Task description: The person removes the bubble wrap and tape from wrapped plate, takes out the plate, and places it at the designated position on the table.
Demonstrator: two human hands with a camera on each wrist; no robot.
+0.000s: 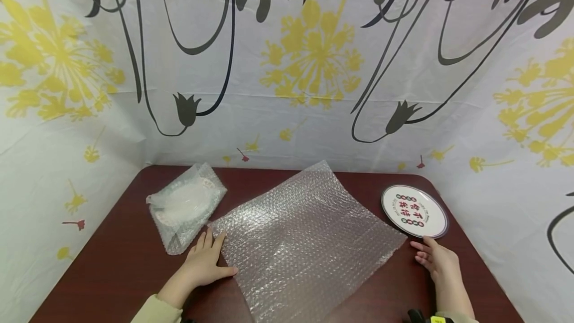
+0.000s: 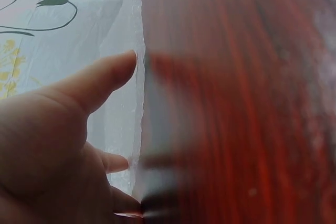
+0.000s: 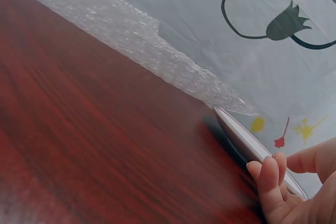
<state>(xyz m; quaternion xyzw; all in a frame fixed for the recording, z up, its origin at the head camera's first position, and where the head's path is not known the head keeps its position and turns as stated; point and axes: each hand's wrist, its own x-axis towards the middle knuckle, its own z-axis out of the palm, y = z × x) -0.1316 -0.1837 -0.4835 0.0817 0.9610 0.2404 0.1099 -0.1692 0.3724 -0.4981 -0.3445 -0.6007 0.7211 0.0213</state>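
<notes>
A big see-through sheet of bubble wrap [image 1: 309,243] lay flat in the middle of the dark red table [image 1: 103,268]. One of its corners pointed to 12 o'clock, close to the back of the table. Its bumps were shiny.

The left hand [image 1: 203,260] was at the sheet's 9 o'clock side. Its fingers were spread out and not curled round anything, so it was not grasping. The thumb and the pointing finger touched the edge of the sheet.

A wrapped pack [image 1: 186,206] lay between 9 and 10 o'clock from the middle of the sheet, just past the left fingertips. It was bubble wrap too, and a pale round thing showed inside it.

The white plate [image 1: 414,211] lay between 2 and 3 o'clock from the middle of the sheet, face up. It had a dark thin rim, red writing in the middle and little coloured rings above and below the writing. The sheet's 3 o'clock corner was just beside it.

The right hand [image 1: 441,263] was at the plate's near rim, at about 5 o'clock on the plate. Its fingers were bent and the thumb was right at the rim. You cannot tell if it had a real grip on the plate or only touched it.

Both arms had pale green sleeves [image 1: 158,309]. Behind the table, at 12 o'clock, hung a white cloth [image 1: 251,74] with yellow flowers and dark grey stems.
</notes>
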